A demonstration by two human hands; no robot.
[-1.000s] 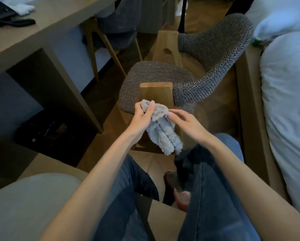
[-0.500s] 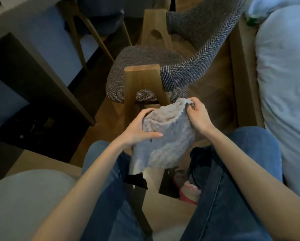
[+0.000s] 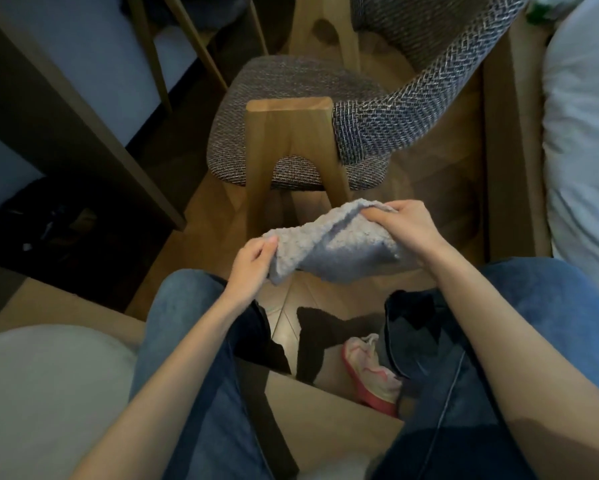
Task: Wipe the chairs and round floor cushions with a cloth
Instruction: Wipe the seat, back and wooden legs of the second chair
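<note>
A grey fluffy cloth (image 3: 336, 249) hangs stretched between both hands above my knees. My left hand (image 3: 253, 268) pinches its lower left corner, and my right hand (image 3: 409, 230) grips its upper right edge. Straight ahead stands a chair (image 3: 291, 88) with a grey woven seat, a curved woven backrest (image 3: 419, 102) and a wooden armrest post (image 3: 287, 140). The cloth is held in the air in front of that post, apart from the chair. A pale grey round cushion (image 3: 45, 393) lies at the lower left beside my thigh.
A wooden desk leg (image 3: 83, 133) stands at the left with dark bags (image 3: 48, 230) under it. A second chair's wooden legs (image 3: 173, 39) show at top left. A bed with white bedding (image 3: 585, 150) and wooden frame runs along the right. A pink shoe (image 3: 371, 372) sits on the floor.
The cloth went from bunched against the chair's wooden post to spread out, then pulled lower and sideways between both hands. My view tipped downward and nearer the chair.
</note>
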